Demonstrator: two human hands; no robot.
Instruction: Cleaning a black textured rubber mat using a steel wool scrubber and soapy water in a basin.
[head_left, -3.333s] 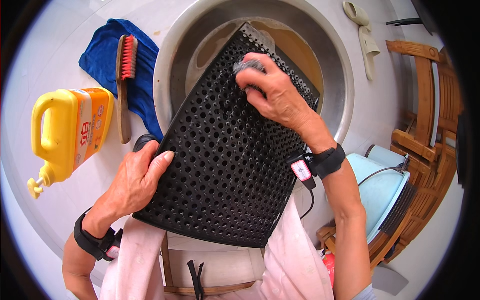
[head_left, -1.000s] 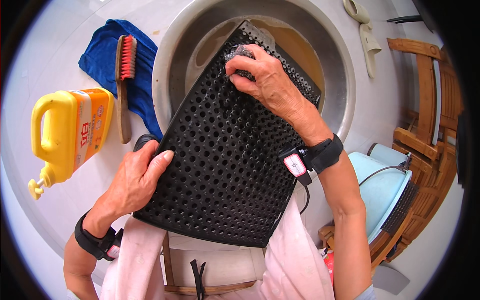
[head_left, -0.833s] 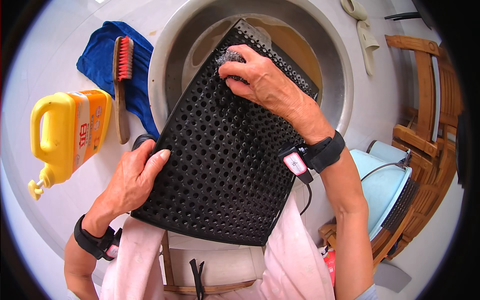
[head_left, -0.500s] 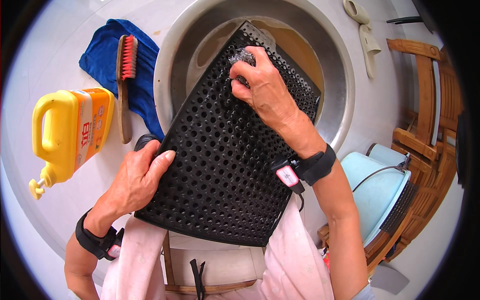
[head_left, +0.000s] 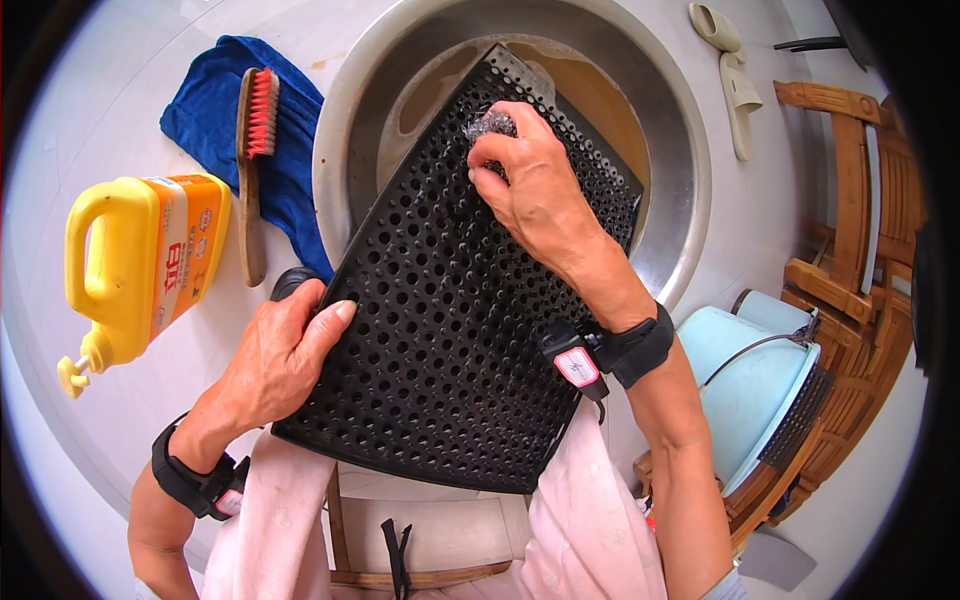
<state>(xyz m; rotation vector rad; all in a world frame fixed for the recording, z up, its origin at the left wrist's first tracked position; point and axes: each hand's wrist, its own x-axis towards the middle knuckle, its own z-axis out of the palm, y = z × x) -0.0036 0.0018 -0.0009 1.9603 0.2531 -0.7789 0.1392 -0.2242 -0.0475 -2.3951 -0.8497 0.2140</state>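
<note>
A black perforated plastic panel (head_left: 430, 340) leans over my lap, its far end reaching into a large metal basin (head_left: 690, 200) that holds murky brown water (head_left: 600, 95). My left hand (head_left: 270, 350) grips the panel's left edge, thumb on top and fingers hidden underneath. In my right hand (head_left: 535, 185), closed with bent fingers, is a steel wool scrubber (head_left: 490, 125), pressed against the upper part of the panel. Both wrists wear black straps with small devices.
On the floor at left are a yellow jug with a pump (head_left: 125, 270), a blue cloth (head_left: 205, 105) and a wooden brush with red bristles (head_left: 250, 190) lying on it. At right stand a light blue bucket (head_left: 745, 390) and wooden chairs (head_left: 850, 200); beige slippers (head_left: 738, 105) lie farther back.
My right hand has shifted slightly down and nearer with the scrubber along the panel. My left hand keeps its hold on the edge.
</note>
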